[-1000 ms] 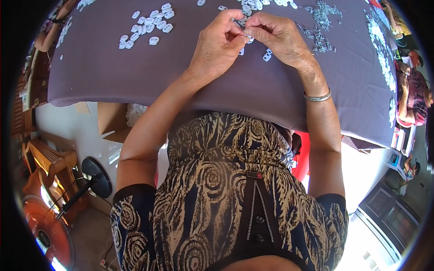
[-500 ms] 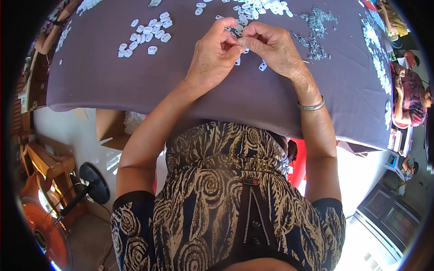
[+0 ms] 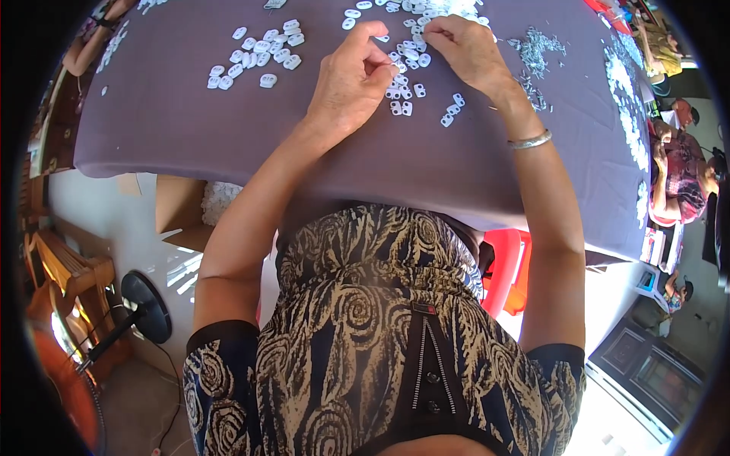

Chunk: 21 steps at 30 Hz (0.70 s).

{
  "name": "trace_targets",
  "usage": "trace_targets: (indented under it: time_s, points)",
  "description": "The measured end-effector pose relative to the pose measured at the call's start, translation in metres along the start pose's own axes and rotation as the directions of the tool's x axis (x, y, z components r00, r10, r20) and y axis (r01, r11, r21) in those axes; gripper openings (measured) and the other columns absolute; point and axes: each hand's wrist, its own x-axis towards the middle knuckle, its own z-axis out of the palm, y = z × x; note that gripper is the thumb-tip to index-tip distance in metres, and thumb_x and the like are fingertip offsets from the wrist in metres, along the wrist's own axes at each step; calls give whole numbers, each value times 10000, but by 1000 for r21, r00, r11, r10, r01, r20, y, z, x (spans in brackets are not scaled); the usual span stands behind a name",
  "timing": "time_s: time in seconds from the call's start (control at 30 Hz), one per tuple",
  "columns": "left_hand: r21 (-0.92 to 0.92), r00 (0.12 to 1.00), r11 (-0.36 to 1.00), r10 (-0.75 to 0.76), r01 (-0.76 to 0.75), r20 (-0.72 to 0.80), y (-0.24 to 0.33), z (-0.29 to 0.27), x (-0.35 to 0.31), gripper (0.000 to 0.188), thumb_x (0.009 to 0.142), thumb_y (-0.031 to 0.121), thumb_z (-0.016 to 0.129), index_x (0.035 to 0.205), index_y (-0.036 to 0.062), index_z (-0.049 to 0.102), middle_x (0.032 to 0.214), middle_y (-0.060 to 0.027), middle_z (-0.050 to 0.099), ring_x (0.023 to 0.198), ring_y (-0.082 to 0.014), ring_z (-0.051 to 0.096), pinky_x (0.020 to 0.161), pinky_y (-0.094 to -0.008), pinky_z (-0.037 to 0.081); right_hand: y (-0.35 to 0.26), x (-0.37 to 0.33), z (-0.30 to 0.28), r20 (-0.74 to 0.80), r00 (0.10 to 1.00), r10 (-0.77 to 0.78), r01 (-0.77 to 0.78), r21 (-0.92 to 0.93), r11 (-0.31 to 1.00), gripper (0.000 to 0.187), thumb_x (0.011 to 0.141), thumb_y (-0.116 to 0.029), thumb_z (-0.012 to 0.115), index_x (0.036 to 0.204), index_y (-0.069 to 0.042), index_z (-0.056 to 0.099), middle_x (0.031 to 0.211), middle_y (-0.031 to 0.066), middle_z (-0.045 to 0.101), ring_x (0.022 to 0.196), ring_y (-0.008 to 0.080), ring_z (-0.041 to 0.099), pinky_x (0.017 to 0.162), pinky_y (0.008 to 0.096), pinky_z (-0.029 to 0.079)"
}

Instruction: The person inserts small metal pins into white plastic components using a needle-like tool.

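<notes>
1. I see the left hand [image 3: 346,87] with thumb and fingers curled together; I can't make out what, if anything, they pinch.
2. The right hand [image 3: 470,53] has thumb and forefinger close together; I can't tell whether they grip anything.
3. I find white pieces [image 3: 423,59] between the hands, on the dark tablecloth [image 3: 266,137].
4. Grey bits [image 3: 537,52] lie right of the right hand.

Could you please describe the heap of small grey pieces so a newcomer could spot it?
On the purple-grey tablecloth, look just right of the right hand. The small grey pieces lie there, thin and sliver-like, unlike the rounded white pieces elsewhere.
</notes>
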Motion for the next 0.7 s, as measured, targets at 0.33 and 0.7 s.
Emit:
trace_targets:
  time_s: [0.33,0.7]
  points:
    - [-15,999,999,33,-34,-41,-1,-2,0,371,833,27,612,1182,14,486,795,-78,646,692,-157,609,674,-292,506,-14,1,9,103,995,11,-1,-97,995,176,825,-138,682,942,-11,650,814,83,666,662,175,612,648,310,498]
    - [9,998,999,36,-36,-47,-6,-1,-1,383,858,11,631,1216,21,493,806,-14,630,716,-59,555,660,-211,464,-9,-17,15,-62,983,-175,179,64,982,207,833,-9,641,1038,-39,645,855,71,641,743,164,619,692,277,512]
